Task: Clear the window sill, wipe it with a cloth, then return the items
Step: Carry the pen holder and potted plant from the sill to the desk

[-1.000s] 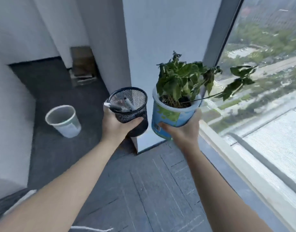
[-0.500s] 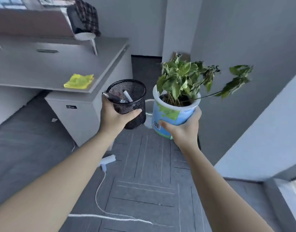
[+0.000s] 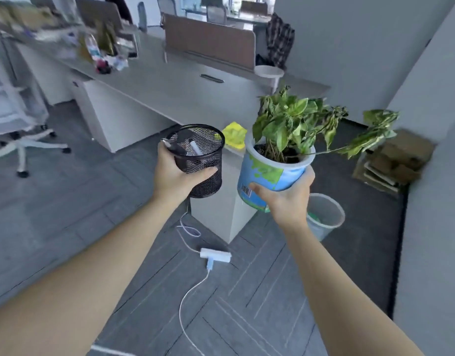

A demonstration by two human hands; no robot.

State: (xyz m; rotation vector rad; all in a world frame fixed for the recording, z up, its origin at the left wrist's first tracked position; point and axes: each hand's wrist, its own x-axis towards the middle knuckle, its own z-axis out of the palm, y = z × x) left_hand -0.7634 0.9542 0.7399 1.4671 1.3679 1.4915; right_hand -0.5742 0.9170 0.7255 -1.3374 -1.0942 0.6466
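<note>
**Sill items in transit: both hands loaded, set-down pending**

Sill items are both off the window sill, which does not appear in this view, and both are carried in the air in front of you. Your left hand (image 3: 176, 176) grasps the black mesh pen holder (image 3: 199, 160) around its wall, thumb across the near side, fingers wrapped behind. This side grip leaves the open top clear, so the pens (image 3: 181, 147) leaning inside remain seated. The holder tilts slightly; hold it no further over, or the pens may slide out.

Your right hand (image 3: 285, 195) grasps the blue plant pot (image 3: 267, 176) from below and behind, palm under the lower wall, fingers curled around the side. The grip sits low because the foliage (image 3: 293, 124) spreads above and to the right of it; a higher hold would crush the stems. The pot leans away from you, so soil spillage is a probable risk.

The two containers are just beside each other, not touching.

Beyond the grips lies the end of a grey desk (image 3: 169, 96). A yellow cloth (image 3: 235, 134) rests on it, directly past the gap between the holder and the pot. Below the right grip stands a waste bin (image 3: 326, 217); below both, a white power strip (image 3: 216, 255) and its cable lie on the floor.

Judged stage: clearing, near its end. The desk end appears the likely set-down surface, and it places the cloth within reach for wiping. Avoid covering the cloth with either item. Mind the cable underfoot.
</note>
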